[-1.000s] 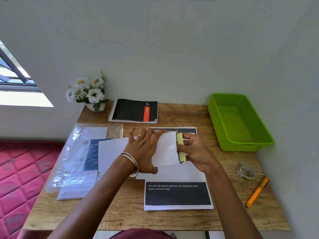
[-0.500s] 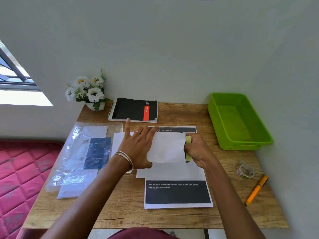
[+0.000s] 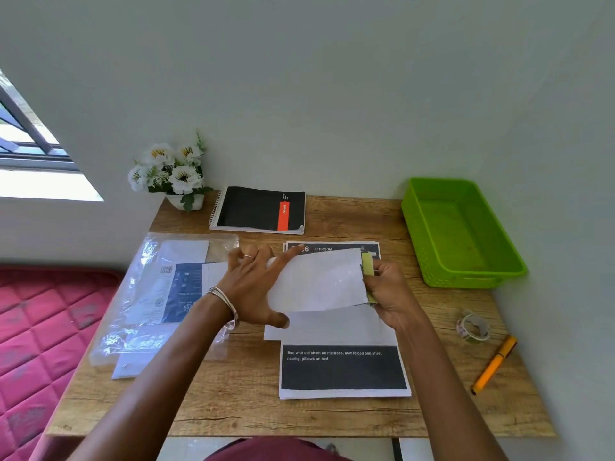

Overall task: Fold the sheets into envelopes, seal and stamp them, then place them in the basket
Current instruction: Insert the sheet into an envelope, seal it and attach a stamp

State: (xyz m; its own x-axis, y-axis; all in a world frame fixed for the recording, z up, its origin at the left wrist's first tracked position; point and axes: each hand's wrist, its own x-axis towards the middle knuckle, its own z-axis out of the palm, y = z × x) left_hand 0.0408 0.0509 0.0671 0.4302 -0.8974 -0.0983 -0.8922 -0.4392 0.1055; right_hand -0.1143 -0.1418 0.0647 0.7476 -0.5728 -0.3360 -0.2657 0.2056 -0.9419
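A white envelope is held a little above the desk at the centre. My left hand holds its left end, fingers spread along the back edge and thumb beneath. My right hand grips its right end, pinching a yellow-green strip at the envelope's flap. Under it lies a printed sheet with a dark block of text. The green basket stands at the back right with nothing visible inside.
A clear plastic bag with envelopes lies at the left. A black notebook and a flower pot sit at the back. A tape roll and an orange pen lie at the right. The wooden desk ends near me.
The envelope has been turned flatter and drawn slightly right. My left fingers spread further along its back edge, and my right hand's pinch on the yellow-green strip shifted to the right end.
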